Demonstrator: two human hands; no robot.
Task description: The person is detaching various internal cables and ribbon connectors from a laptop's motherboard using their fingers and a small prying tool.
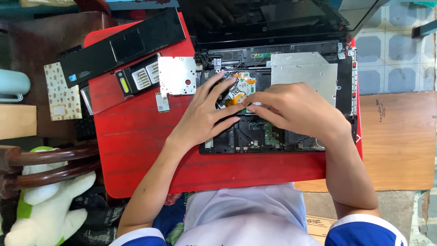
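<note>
An opened black laptop base (255, 136) lies on a red table (136, 136), its inner boards bare and its screen (273, 18) tilted back. My left hand (205, 114) rests on the exposed inside, fingers spread over a small part with an orange flex cable (243, 86). My right hand (296, 107) lies beside it, fingertips pressing on the same spot near the middle. A silver optical drive (305, 73) sits in the base just behind my right hand. What my fingertips grip is hidden.
A removed black palmrest panel (123, 45) lies at the table's back left, with a battery-like black block (136, 79), a silver metal plate (177, 75) and a small green card (162, 102). A wooden chair arm and a plush toy (41, 200) stand left; a wooden board (400, 136) lies right.
</note>
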